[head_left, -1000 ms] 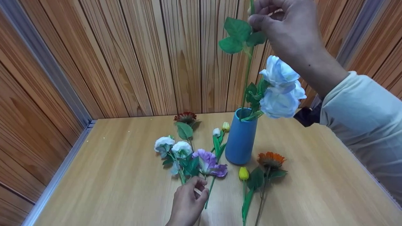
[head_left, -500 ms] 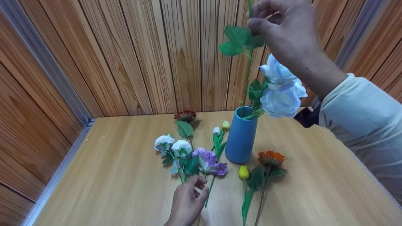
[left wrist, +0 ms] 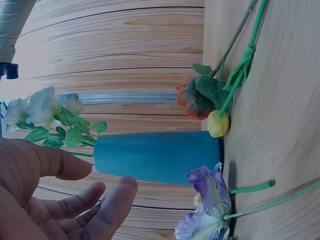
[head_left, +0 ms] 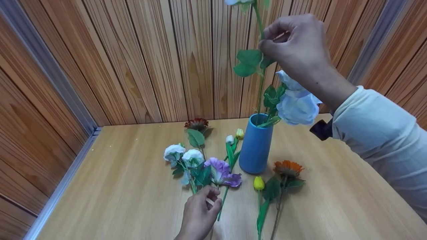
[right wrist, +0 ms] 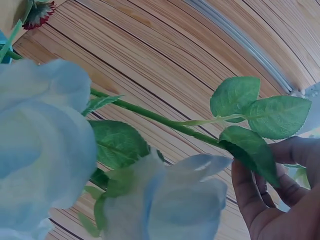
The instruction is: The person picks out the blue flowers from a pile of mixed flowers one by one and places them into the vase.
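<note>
My right hand [head_left: 297,43] pinches a long green flower stem [head_left: 261,85] above its leaves; the pale bloom [head_left: 238,1] on top is cut off by the head view's upper edge. The stem's lower end dips into the mouth of the blue vase [head_left: 256,146]. Big pale-blue roses [head_left: 298,108] stand in that vase, leaning right. In the right wrist view, leaves [right wrist: 247,150] overlap the fingertips. My left hand [head_left: 201,211] hovers low with loosely bent fingers, nothing between them, near the stem of a purple flower [head_left: 222,173].
Left of the vase lie white flowers [head_left: 192,158], a dark red flower [head_left: 196,124] and white and yellow tulips [head_left: 230,140]. A yellow tulip [head_left: 259,184] and an orange flower [head_left: 288,169] lie in front of it to the right. Wood-panelled walls [head_left: 150,60] enclose the table [head_left: 126,186].
My right hand has come down and slightly left, lowering the stem further into the vase, and the flower's bloom now shows at the top. The left hand has stayed put.
</note>
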`<state>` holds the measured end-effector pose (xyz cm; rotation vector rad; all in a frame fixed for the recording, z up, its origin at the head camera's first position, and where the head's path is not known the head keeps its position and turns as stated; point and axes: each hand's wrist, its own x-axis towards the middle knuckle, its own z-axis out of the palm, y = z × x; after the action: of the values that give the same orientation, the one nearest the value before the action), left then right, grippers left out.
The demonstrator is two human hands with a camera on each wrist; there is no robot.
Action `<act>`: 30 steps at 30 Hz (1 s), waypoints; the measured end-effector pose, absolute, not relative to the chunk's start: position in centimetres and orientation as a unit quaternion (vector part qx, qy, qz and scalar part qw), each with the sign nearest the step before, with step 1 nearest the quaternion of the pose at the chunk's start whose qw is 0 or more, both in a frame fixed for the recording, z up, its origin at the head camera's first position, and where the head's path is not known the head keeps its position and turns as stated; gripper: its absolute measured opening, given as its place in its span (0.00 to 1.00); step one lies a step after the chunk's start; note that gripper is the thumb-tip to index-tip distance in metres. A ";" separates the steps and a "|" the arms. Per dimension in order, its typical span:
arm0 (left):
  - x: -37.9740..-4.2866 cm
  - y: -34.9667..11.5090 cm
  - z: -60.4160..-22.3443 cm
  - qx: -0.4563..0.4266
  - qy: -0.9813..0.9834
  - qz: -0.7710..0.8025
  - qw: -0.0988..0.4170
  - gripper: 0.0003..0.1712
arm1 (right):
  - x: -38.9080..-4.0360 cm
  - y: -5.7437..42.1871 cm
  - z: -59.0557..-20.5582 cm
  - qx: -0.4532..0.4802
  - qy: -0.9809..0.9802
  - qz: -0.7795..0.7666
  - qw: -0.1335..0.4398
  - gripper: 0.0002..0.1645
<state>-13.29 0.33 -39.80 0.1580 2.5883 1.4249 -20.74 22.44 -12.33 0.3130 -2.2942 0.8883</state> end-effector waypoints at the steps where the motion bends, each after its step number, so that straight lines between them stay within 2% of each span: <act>1: -13.3 0.3 -39.8 0.051 0.871 0.480 0.093 0.07 | -20.7 22.4 -12.4 0.114 -0.878 0.338 0.321 0.10; 12: -13.4 0.2 -39.9 0.049 0.873 0.477 0.094 0.06 | -20.3 21.7 -13.3 0.082 -0.918 0.281 0.267 0.11; 22: -13.7 0.1 -39.8 0.031 0.870 0.479 0.113 0.07 | -20.5 20.4 -14.1 0.086 -0.928 0.259 0.253 0.08; 30: -13.5 0.0 -40.1 0.040 0.876 0.473 0.087 0.06 | -21.6 20.0 -15.3 0.076 -0.934 0.250 0.241 0.07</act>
<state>-13.54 0.01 -40.13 0.1179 2.6095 1.4087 -21.60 19.97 -15.31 0.2085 -2.5556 0.6851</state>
